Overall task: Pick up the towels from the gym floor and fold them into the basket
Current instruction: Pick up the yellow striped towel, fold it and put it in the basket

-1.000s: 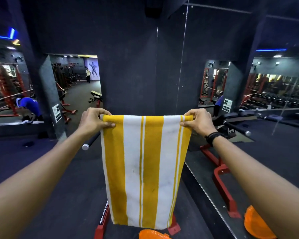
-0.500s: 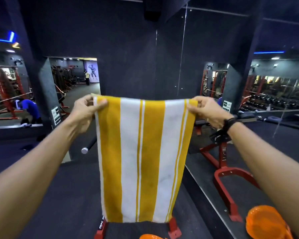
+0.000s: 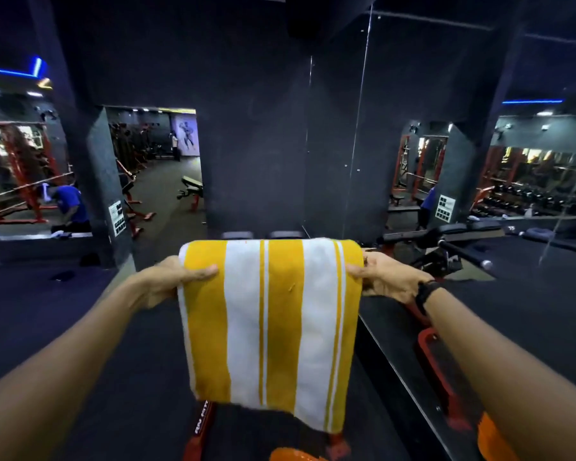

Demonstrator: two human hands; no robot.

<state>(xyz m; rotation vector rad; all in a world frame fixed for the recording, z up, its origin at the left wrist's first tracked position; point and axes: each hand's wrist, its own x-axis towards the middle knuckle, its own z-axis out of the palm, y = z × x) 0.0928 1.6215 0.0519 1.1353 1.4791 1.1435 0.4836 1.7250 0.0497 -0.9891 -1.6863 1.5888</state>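
Observation:
A yellow and white striped towel (image 3: 270, 321) hangs in front of me, doubled over at its top edge, its lower end swinging toward me. My left hand (image 3: 173, 281) pinches its left side just below the fold, thumb on the front. My right hand (image 3: 386, 276) grips the right side at the same height. An orange basket (image 3: 293, 455) shows as a sliver at the bottom edge, below the towel; its reflection (image 3: 494, 440) sits at the lower right.
A red-framed gym bench (image 3: 202, 427) stands below the towel. A mirror wall (image 3: 446, 161) runs along the right, a dark pillar (image 3: 103, 194) on the left. A barbell end (image 3: 469, 256) juts out at right. A person in blue (image 3: 69, 206) crouches far left.
The towel has gone from hanging full length to being folded over at the top, so it hangs shorter. Both hands dropped lower and now hold its sides below the fold.

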